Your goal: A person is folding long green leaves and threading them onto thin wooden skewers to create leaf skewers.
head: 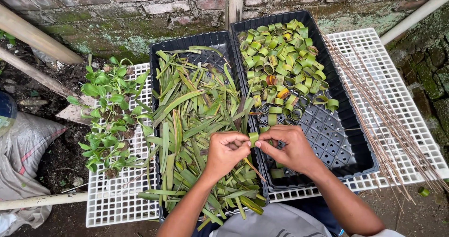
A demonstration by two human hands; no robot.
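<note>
My left hand [226, 154] and my right hand [289, 148] meet over the seam between two black trays. Between their fingertips they pinch a green leaf strip [253, 138], bent into a small loop. A thin brown stick [255, 169] pokes down from under my left hand. The left black tray [187, 44] holds a heap of long cut green leaf strips [196, 125]. The right black tray [346, 139] holds several rolled leaf rings [280, 59], piled at its far end.
Both trays rest on a white plastic grid table [117, 199]. Small green seedlings [110, 111] sit at its left. A bundle of thin brown sticks [379, 106] lies at right. A mossy brick wall [140, 12] stands behind, bamboo poles [37, 36] and a grey sack [21, 157] at left.
</note>
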